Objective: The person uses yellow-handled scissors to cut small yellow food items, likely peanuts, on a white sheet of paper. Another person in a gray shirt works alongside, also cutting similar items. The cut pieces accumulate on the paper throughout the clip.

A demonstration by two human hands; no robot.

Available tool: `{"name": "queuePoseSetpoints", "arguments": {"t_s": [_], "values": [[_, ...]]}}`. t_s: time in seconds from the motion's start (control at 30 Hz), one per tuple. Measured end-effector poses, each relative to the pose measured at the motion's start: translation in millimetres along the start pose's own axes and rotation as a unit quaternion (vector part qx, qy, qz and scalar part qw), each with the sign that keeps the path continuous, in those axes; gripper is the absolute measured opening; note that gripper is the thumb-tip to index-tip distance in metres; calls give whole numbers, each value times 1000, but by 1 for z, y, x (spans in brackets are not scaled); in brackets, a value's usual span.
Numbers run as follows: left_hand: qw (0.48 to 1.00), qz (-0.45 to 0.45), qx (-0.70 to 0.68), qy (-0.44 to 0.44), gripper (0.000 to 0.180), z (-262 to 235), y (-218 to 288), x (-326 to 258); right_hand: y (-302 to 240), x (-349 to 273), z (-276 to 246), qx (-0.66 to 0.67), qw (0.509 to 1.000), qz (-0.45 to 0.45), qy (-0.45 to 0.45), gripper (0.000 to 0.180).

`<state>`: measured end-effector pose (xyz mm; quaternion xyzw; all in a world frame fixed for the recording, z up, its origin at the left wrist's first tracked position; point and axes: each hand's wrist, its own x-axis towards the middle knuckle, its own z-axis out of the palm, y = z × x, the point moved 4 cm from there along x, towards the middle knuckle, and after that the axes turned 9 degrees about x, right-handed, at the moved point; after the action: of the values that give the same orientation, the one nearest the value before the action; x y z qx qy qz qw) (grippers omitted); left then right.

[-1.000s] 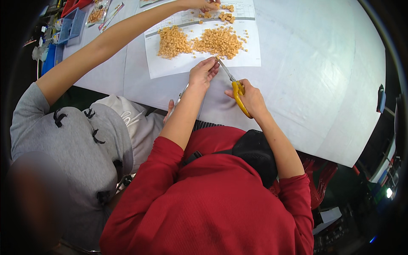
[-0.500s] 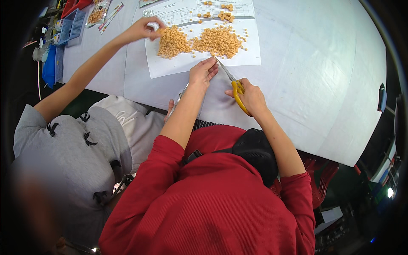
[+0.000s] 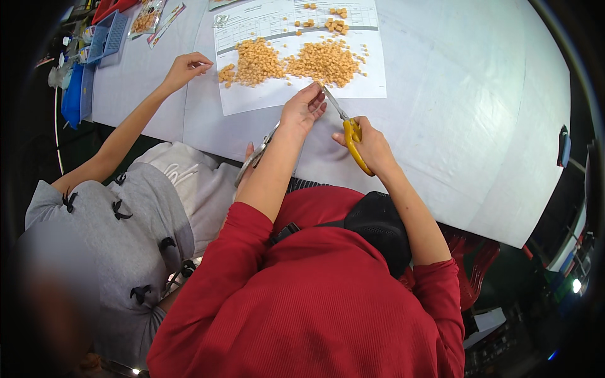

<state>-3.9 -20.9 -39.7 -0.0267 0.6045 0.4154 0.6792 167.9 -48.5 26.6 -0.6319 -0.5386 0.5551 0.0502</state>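
Observation:
My right hand (image 3: 372, 146) grips yellow-handled scissors (image 3: 351, 133) whose blades point up and left toward the paper. My left hand (image 3: 301, 108) rests on the table with its fingertips bunched right at the blade tips; anything between the fingers is hidden. Just beyond both hands lies a white printed sheet (image 3: 265, 101) with two heaps of small orange pieces (image 3: 322, 62) and a few loose ones further back.
A co-worker in a grey top sits at my left, one hand (image 3: 186, 66) at the sheet's left edge. A silvery metal tool (image 3: 255, 156) lies under my left forearm. A blue basket (image 3: 108, 36) and small bags stand at the far left. The white table (image 3: 479, 126) ends at right.
The co-worker's arm has drawn back from the far end of the sheet to its left edge. My own hands and the scissors have hardly moved.

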Motion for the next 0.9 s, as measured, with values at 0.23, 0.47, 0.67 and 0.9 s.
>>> {"name": "queuePoseSetpoints", "arguments": {"t_s": [0.23, 0.47, 0.67, 0.9], "values": [[999, -8, 21, 33, 18, -8, 1, 12, -1, 11, 6, -36, 999, -7, 6, 74], [996, 7, 72, 54, 19, -2, 4, 15, 3, 20, 5, -68, 998, -5, 9, 72], [994, 16, 98, 53, 23, 0, 2, 12, 1, 18, 1, -92, 996, -7, 15, 69], [987, 98, 118, 53, 24, 5, 8, 1, -3, 5, -4, -74, 997, 4, 36, 70]]}}
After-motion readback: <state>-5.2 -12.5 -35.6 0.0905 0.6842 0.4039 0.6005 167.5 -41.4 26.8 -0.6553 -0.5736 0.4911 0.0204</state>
